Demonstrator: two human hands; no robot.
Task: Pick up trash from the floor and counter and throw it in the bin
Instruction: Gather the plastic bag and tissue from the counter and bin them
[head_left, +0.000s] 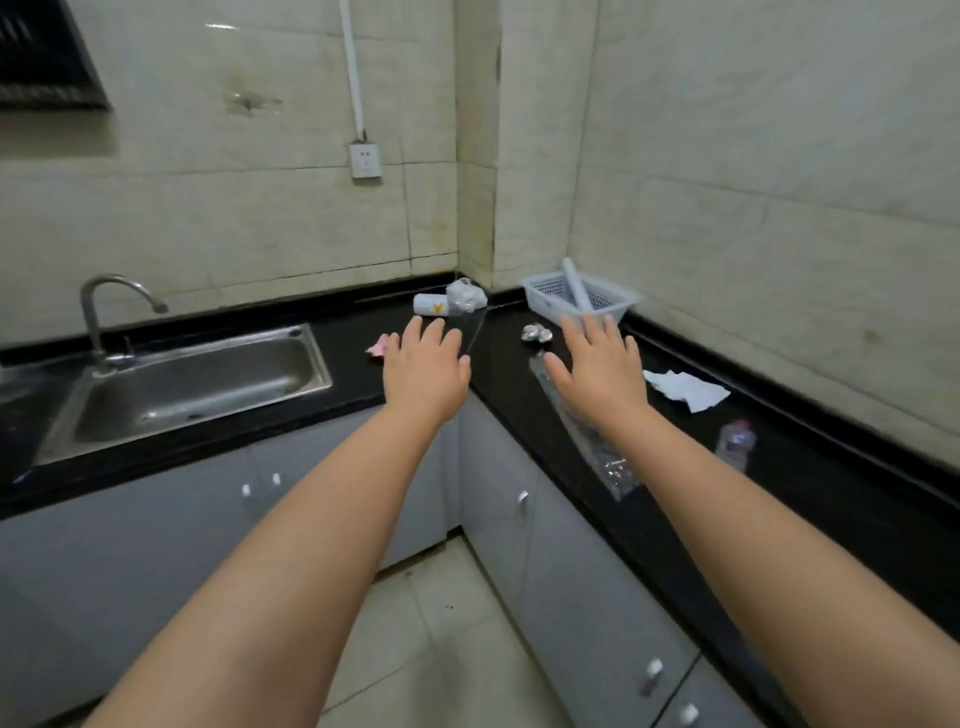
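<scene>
So, both hands are out over the black counter (519, 364) near its inside corner, fingers spread, holding nothing. The left hand (426, 371) hovers just right of the sink (197, 384); the right hand (597, 369) is further right of the sink, in front of the white basket (582, 299).

Trash, placed off the sink:
- pink scrap (376, 347), just right of it, beside the left hand's thumb side
- white wrapper (430, 304) and crumpled clear bag (466, 296), right and behind, in the corner
- foil ball (536, 333), just ahead of the right hand
- long clear plastic sleeve (587, 431), lying under the right hand and forearm
- white tissue (685, 389) and small plastic bottle (735, 441), far right

The bin isn't in view. What floor shows has only a few dark specks.

My read: this is the reach stage of the counter pass — nothing grabbed yet. Next move looks like closing each hand on the nearest piece, pink scrap for the left and foil ball or sleeve for the right. The sleeve is limp and long, so it probably needs bunching up before lifting.
</scene>
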